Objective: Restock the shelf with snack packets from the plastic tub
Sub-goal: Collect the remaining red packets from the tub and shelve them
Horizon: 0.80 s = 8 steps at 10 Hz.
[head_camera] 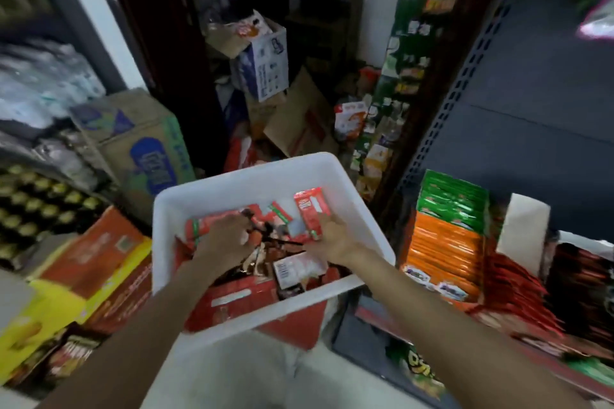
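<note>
Cluttered cardboard boxes [139,146] crowd the stockroom floor around your white rectangular plastic tub [252,176], which sits beside the dark metal shelf [531,129]. Both your hands reach inside: your left hand [222,239] curls over red snack packets [199,229]; your right hand [332,236] pinches one upright red packet [310,209].

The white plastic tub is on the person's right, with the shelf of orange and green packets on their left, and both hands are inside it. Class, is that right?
Not quite. The head view shows the shelf with orange and green packets right of the white plastic tub. Left hand and right hand are inside.
</note>
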### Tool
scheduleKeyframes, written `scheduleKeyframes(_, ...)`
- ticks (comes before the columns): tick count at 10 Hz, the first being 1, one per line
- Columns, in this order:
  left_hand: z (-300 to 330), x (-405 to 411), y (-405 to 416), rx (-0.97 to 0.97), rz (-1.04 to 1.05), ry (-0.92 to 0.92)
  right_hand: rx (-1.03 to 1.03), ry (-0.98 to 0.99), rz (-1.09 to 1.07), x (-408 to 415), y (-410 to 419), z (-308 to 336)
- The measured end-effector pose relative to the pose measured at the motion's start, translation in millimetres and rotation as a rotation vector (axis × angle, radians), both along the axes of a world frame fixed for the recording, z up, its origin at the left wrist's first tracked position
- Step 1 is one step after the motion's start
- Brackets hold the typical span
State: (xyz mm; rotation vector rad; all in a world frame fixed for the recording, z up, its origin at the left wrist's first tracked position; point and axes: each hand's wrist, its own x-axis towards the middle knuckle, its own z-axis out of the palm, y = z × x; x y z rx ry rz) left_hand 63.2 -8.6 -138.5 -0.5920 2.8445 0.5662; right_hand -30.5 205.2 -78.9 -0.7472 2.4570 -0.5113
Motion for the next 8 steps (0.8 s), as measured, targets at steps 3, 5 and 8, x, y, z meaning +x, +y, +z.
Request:
scheduleKeyframes(3, 24.8, 23.8, -3.4, -0.012, -0.18, -0.264, 0.311, 0.15, 0.207, 6.5, -29.1, -14.0)
scheduleKeyframes(5, 32.0, 21.8, -5.0, -0.05, -0.187, -0.292, 0.121, 0.393, -0.067, -2.6, -42.8, 4.2)
scheduleKeyframes(8, 72.3, -2.9, 23.3, 0.771, 0.055, 0.223, -0.827, -0.292, -0.547, -13.3, -43.3, 33.7)
